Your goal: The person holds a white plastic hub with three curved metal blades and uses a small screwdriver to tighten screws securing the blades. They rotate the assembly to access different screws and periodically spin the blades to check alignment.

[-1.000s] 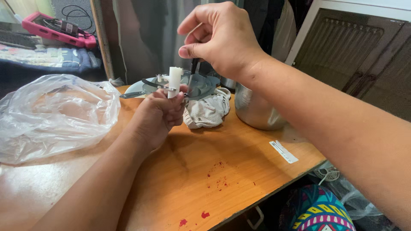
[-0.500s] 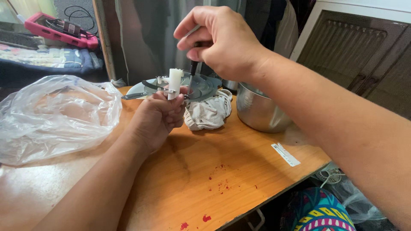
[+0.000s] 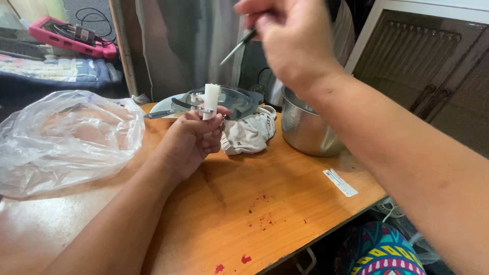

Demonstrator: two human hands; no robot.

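Observation:
My left hand (image 3: 191, 140) grips a white plastic shaft (image 3: 209, 100) with curved metal blades, held upright above the wooden table (image 3: 285, 203). My right hand (image 3: 293, 35) is raised high above it and blurred, pinching a thin screwdriver (image 3: 237, 47) whose tip points down-left, well clear of the shaft. Behind the left hand lies a glass lid (image 3: 232, 100), and a crumpled grey cloth (image 3: 248, 133) rests just to the right of it.
A steel pot (image 3: 305, 130) stands at the back right under my right forearm. A crumpled clear plastic bag (image 3: 66, 140) covers the left of the table. Red specks (image 3: 262, 216) and a white sticker (image 3: 340, 182) mark the tabletop near its front edge.
My right hand has lifted the screwdriver up and away from the blade shaft, tilting it. My left hand still holds the shaft in nearly the same place.

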